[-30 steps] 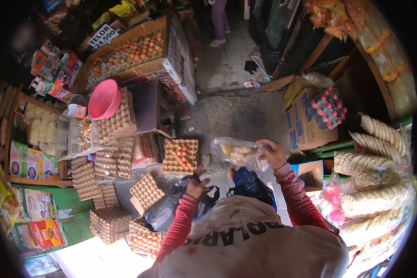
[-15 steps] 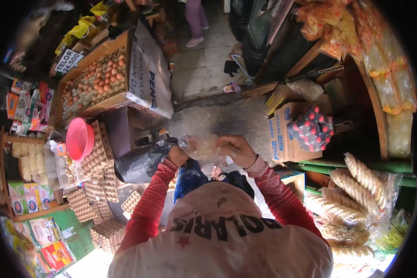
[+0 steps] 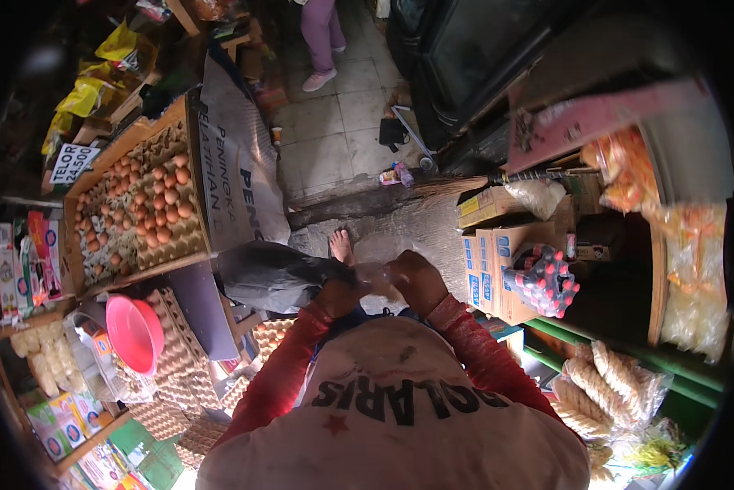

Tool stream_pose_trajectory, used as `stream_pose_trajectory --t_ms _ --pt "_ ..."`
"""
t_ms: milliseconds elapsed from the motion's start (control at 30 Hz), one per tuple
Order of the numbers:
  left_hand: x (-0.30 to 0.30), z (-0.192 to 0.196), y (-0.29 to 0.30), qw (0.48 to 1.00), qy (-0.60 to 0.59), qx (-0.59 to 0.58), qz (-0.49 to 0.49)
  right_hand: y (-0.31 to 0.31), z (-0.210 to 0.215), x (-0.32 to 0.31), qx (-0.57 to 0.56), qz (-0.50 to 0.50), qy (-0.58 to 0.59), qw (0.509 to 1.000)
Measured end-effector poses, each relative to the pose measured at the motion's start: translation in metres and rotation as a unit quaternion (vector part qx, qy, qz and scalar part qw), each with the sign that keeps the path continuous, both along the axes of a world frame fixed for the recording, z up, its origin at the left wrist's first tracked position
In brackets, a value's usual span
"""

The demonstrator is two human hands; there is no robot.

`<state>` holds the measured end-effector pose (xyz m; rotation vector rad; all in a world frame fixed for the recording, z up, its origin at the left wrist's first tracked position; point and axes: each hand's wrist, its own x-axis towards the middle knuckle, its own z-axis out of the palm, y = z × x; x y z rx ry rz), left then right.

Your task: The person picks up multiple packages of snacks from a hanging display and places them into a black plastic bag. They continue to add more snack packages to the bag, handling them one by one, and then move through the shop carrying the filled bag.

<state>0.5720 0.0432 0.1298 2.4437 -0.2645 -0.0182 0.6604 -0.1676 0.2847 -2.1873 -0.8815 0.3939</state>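
While both forearms reach forward over the white shirt (image 3: 400, 416), the left hand (image 3: 340, 296) and right hand (image 3: 417, 280) meet on a clear plastic bag (image 3: 377, 276). Fingers of each hand are clenched on the bag, which sits bunched between them, touching both. Contents of the bag cannot be made out. Just left of the left fingers lies a dark grey bag (image 3: 271, 276). Beyond it, an open crate of brown eggs (image 3: 134, 214); a pink bowl (image 3: 134, 333) rests on stacked egg trays (image 3: 171, 359).
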Motion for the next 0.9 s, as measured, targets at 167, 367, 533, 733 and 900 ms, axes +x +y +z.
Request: stream_pose_trajectory --t_ms 167,367,533,733,900 --pt "0.077 0.076 0.041 0.953 0.088 -0.285 0.045 0.052 -0.012 0.07 0.083 -0.033 0.04 0.995" --pt "0.138 0.046 0.073 0.967 0.175 -0.093 -0.161 0.121 0.015 0.13 0.064 0.071 0.033 0.995" --pt "0.192 -0.014 0.076 0.989 -0.035 -0.089 -0.112 0.143 0.031 0.171 0.014 -0.019 0.123 0.992" --pt "0.253 0.062 0.104 0.977 0.011 -0.213 0.021 0.154 0.041 0.22 0.067 -0.116 -0.158 0.978" --pt "0.265 0.105 0.115 0.923 -0.005 -0.367 0.118 0.147 0.04 0.269 0.063 0.089 0.087 0.99"
